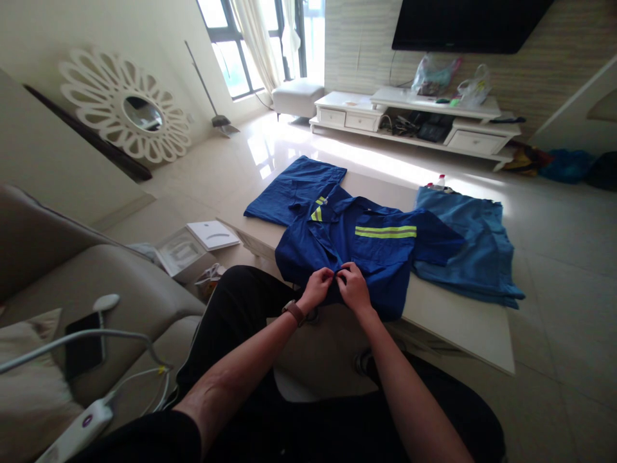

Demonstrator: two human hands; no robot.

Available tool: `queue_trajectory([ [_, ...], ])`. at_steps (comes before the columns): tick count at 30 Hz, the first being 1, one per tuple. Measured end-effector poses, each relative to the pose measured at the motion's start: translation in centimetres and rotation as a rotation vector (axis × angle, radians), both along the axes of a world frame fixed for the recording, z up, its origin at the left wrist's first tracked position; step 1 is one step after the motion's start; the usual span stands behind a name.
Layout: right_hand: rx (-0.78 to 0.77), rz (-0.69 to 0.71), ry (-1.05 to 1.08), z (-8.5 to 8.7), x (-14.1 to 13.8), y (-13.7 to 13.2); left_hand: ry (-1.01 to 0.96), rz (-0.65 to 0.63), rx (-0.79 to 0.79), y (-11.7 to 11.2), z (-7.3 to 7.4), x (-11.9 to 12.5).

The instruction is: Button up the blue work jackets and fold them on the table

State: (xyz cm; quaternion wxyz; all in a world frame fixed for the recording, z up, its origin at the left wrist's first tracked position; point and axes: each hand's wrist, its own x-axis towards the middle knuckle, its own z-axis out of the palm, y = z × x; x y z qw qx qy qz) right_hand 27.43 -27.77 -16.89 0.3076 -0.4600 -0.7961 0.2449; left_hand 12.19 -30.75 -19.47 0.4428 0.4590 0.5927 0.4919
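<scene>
A dark blue work shirt [380,251] with yellow-and-grey reflective strips lies spread across the low table, its lower edge hanging over the near side. My left hand [317,287], with a brown-strapped watch on its wrist, pinches the shirt's front edge. Close beside it, my right hand [354,287] grips the same edge, fingertips almost touching the left ones. Whatever small part lies between the fingers is hidden. Behind the shirt on the left rests a folded dark blue garment [299,183]. Lighter blue cloth [467,244] lies at the right, partly under a sleeve.
The long pale table [463,328] stands before my knees. Left of it are an open box [180,254] and a white box [212,235] on the floor. A sofa [144,283] holds a phone [84,345] and cables. A white TV cabinet [357,106] stands beyond.
</scene>
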Motion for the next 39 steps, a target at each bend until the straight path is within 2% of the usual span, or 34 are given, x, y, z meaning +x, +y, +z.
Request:
queue_trajectory([
  [9, 0.01, 0.028, -0.01, -0.2, 0.0, 0.1, -0.304, 0.187, -0.162, -0.2, -0.2, 0.9],
  [18, 0.012, 0.023, -0.007, -0.1, 0.0, -0.1, -0.432, 0.274, -0.27, 0.0, -1.2, 1.6],
  [28, 0.013, 0.008, 0.009, 0.4, 0.0, -0.1, -0.486, 0.288, -0.245, 0.0, -0.6, 1.4],
  [32, -0.034, -0.041, 0.086, 0.3, -0.2, 0.0, -0.432, 0.261, -0.185, -0.2, -0.3, 1.3],
  [37, -0.1, -0.114, 0.19, -0.4, -0.4, 0.3, -0.224, 0.151, -0.037, -0.5, 0.4, 1.3],
  [39, -0.154, -0.129, 0.18, -0.7, -0.4, 0.5, -0.077, 0.137, 0.008, -0.5, 0.8, 1.4],
])
